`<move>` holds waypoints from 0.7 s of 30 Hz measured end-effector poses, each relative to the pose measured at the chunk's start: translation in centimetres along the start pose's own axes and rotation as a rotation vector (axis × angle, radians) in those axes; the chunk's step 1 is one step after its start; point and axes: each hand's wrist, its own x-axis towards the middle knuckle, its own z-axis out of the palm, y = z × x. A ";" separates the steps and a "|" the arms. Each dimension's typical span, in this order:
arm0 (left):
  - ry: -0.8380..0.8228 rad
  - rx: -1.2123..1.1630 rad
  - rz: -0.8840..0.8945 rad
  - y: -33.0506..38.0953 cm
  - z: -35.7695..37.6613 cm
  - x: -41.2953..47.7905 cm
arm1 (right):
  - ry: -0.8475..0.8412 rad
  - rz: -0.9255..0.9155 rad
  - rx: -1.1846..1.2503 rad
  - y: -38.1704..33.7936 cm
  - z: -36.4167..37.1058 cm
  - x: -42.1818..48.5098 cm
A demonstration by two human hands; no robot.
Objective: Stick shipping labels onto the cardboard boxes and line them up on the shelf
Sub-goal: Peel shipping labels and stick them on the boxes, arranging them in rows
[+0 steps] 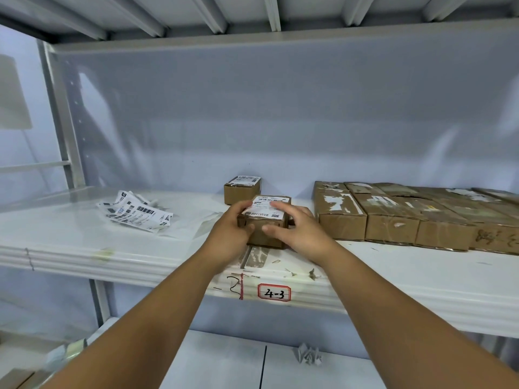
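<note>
Entry, head view: small brown cardboard box point(259, 240) sits on the white metal shelf point(84, 234) near its front lip, at about 6 o'clock from the shelf's middle, directly above the red-bordered "4-3" shelf tag point(273, 293); both hands are on it. Left hand point(229, 230): fingers curled over the box's top left edge, thumb on the front face. Right hand point(299, 230): fingers spread, forefinger lying across the white barcode shipping label point(265, 209), thumb on the front face, the rest down the right side. I read this two-sided hold as serving two ends: steadying the box while the label is pressed flat, and keeping it square for a slide back into line; which end is uppermost I cannot tell. The label covers most of the top face and looks flat, no lifted corner that I can make out; print too blurred to read. Box itself is clean apart from a dark seam on the front. At 12 o'clock, just behind, a second small brown labelled box point(243, 189) stands apart from the first; I judge it marks the start of the row. At 3 o'clock a row of worn brown cardboard boxes with torn tape scars point(393, 217), sides touching, no fresh labels visible; presumably the waiting stock. At 9 o'clock, well apart, a loose pile of white barcode labels point(134, 213), within left-hand reach.
</note>
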 end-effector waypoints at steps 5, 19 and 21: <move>0.019 -0.103 -0.086 -0.2 0.0 0.8 | 0.064 0.003 -0.211 -0.1 0.2 0.4; -0.053 0.757 0.184 -3.6 1.0 14.4 | 0.096 0.209 -0.835 -0.9 1.8 11.5; -0.041 0.754 0.167 -4.7 1.4 15.0 | 0.109 0.201 -0.886 0.0 2.3 13.4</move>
